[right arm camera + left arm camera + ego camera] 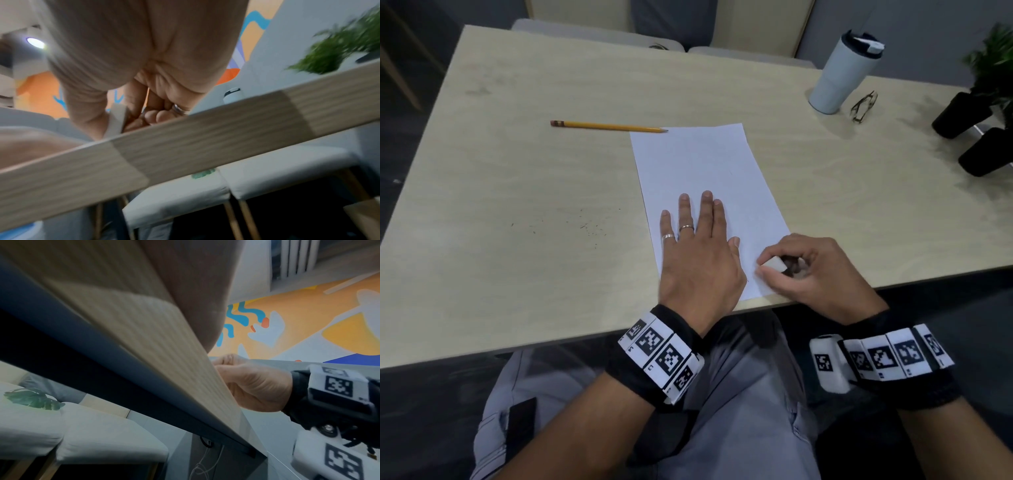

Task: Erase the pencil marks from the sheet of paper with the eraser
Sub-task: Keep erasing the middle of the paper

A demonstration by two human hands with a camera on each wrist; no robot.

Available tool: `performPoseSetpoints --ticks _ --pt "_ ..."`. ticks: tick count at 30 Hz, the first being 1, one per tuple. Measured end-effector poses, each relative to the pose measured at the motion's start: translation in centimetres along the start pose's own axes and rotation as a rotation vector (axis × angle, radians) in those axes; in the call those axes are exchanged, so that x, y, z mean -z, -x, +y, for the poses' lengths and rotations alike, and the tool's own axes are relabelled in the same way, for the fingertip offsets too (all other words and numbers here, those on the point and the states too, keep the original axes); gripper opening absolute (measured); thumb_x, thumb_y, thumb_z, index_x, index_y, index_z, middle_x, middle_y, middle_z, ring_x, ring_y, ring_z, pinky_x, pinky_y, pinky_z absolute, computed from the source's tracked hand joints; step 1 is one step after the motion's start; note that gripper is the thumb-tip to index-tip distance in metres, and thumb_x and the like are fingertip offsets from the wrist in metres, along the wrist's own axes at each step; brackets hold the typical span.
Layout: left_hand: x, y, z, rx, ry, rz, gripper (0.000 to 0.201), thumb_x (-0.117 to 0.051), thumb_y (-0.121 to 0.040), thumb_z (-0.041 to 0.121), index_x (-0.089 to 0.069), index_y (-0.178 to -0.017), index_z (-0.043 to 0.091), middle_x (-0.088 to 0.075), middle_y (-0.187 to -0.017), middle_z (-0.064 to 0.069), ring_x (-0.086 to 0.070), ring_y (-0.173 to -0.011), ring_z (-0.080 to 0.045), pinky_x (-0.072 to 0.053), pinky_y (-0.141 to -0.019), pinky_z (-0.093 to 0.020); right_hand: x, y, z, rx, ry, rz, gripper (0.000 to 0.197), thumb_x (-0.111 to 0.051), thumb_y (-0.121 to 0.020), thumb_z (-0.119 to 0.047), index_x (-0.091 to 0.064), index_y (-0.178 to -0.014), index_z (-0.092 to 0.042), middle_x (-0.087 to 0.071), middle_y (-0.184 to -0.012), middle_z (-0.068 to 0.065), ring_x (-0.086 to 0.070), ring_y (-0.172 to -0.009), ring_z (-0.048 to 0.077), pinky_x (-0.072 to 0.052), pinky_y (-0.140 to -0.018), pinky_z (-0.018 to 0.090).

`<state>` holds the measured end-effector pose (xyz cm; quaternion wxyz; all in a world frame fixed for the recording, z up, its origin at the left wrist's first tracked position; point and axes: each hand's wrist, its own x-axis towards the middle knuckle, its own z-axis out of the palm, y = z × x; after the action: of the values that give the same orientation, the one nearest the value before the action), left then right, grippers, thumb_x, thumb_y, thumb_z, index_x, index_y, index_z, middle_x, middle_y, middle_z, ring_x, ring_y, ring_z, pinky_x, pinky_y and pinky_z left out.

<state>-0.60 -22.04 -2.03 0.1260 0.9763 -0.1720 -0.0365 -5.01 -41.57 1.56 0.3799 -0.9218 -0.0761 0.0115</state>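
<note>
A white sheet of paper [705, 171] lies on the wooden table [517, 188], its near end at the front edge. My left hand [695, 246] lies flat on its lower left part, fingers straight and spread. My right hand [808, 270] pinches a white eraser [774, 264] between thumb and fingers and holds it against the sheet's lower right corner. The right wrist view shows the eraser [116, 120] edge-on by the thumb, just behind the table edge [185, 146]. Pencil marks are too faint to make out. In the left wrist view only the right hand [252, 384] shows beyond the table edge.
A yellow pencil [607, 126] lies left of the sheet's far corner. A white tumbler [842, 75] and folded glasses [863, 106] stand at the back right, with black plant pots [972, 137] at the right edge. Dark eraser crumbs [585, 226] dot the table left of the sheet.
</note>
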Motion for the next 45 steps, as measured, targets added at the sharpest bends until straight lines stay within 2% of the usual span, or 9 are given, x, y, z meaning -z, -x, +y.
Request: performPoseSetpoints --ticks 4,11,16,21,27,31,36,41,45 --pt "0.0 0.0 0.0 -0.001 -0.001 0.008 0.066 -0.01 -0.111 0.042 0.003 -0.168 0.009 0.008 -0.177 -0.007 0.011 -0.162 -0.036 0.004 -0.129 -0.059 0.4 -0.4 1.1 -0.025 -0.019 0.022 0.017 -0.084 -0.089 -0.01 -0.081 -0.091 -0.027 -0.067 -0.08 -0.001 -0.051 -0.066 0.023 -0.042 -0.067 0.023" --pt "0.1 0.1 0.0 -0.003 -0.017 0.001 0.066 -0.006 -0.111 0.041 0.006 -0.167 0.009 0.011 -0.176 -0.008 0.014 -0.161 -0.036 0.004 -0.129 -0.059 -1.0 -1.5 -0.5 0.061 0.056 -0.004 0.01 -0.085 -0.089 -0.017 -0.08 -0.091 -0.026 -0.058 -0.071 -0.005 -0.05 -0.066 0.016 -0.041 -0.067 0.02" --pt "-0.3 0.0 0.0 0.003 0.005 0.025 0.066 -0.007 -0.111 0.04 0.002 -0.168 0.009 0.007 -0.177 -0.007 0.01 -0.162 -0.036 0.002 -0.129 -0.059 1.2 -1.8 2.5 -0.029 -0.003 0.106 0.019 -0.083 -0.09 -0.009 -0.08 -0.09 -0.028 -0.063 -0.078 0.006 -0.044 -0.063 0.011 -0.041 -0.065 0.021" --pt "-0.4 0.0 -0.1 -0.007 0.006 0.026 0.068 -0.002 -0.108 0.042 0.001 -0.168 0.009 0.006 -0.177 -0.007 0.01 -0.162 -0.036 0.002 -0.129 -0.059 -1.3 -2.2 0.3 0.086 0.089 0.034 0.01 -0.083 -0.09 -0.015 -0.08 -0.091 -0.024 -0.061 -0.073 -0.007 -0.051 -0.069 0.016 -0.041 -0.068 0.018" --pt "-0.5 0.0 -0.2 -0.01 0.019 0.04 0.069 -0.005 -0.107 0.042 -0.003 -0.168 0.009 0.002 -0.177 -0.008 0.006 -0.162 -0.036 -0.001 -0.129 -0.06 0.8 -2.3 2.1 -0.003 0.053 0.148 0.022 -0.083 -0.089 -0.011 -0.078 -0.089 -0.033 -0.064 -0.078 0.004 -0.047 -0.062 0.012 -0.04 -0.065 0.015" --pt "-0.4 0.0 -0.1 -0.018 0.011 0.031 0.071 -0.001 -0.106 0.042 -0.001 -0.168 0.009 0.004 -0.177 -0.008 0.009 -0.162 -0.036 0.001 -0.129 -0.059 -1.8 -2.3 -0.3 0.087 0.087 0.046 0.01 -0.083 -0.09 -0.016 -0.08 -0.09 -0.025 -0.062 -0.072 -0.008 -0.052 -0.07 0.016 -0.041 -0.069 0.017" --pt "-0.4 0.0 -0.2 -0.014 0.036 0.043 0.069 -0.006 -0.108 0.042 -0.003 -0.168 0.009 0.001 -0.177 -0.007 0.007 -0.162 -0.035 -0.001 -0.129 -0.06 0.8 -2.4 2.4 -0.013 0.094 0.166 0.013 -0.08 -0.092 -0.013 -0.079 -0.093 -0.026 -0.059 -0.077 -0.018 -0.053 -0.068 0.011 -0.044 -0.069 0.019" --pt "-0.3 0.1 -0.1 -0.02 0.021 0.028 0.07 -0.002 -0.105 0.041 -0.001 -0.168 0.009 0.005 -0.177 -0.008 0.009 -0.162 -0.035 0.001 -0.129 -0.059 -2.2 -2.5 -0.5 0.134 0.182 0.047 0.005 -0.076 -0.097 -0.017 -0.075 -0.098 -0.022 -0.067 -0.085 -0.013 -0.059 -0.084 0.011 -0.044 -0.076 0.017" --pt "-0.4 0.0 -0.2 -0.012 0.032 0.038 0.069 -0.005 -0.107 0.042 -0.003 -0.168 0.01 0.001 -0.177 -0.007 0.007 -0.162 -0.035 -0.001 -0.129 -0.059 -0.3 -2.7 1.6 0.028 0.162 0.154 0.009 -0.076 -0.095 -0.011 -0.073 -0.094 -0.019 -0.063 -0.082 -0.01 -0.057 -0.079 0.008 -0.047 -0.071 0.018"
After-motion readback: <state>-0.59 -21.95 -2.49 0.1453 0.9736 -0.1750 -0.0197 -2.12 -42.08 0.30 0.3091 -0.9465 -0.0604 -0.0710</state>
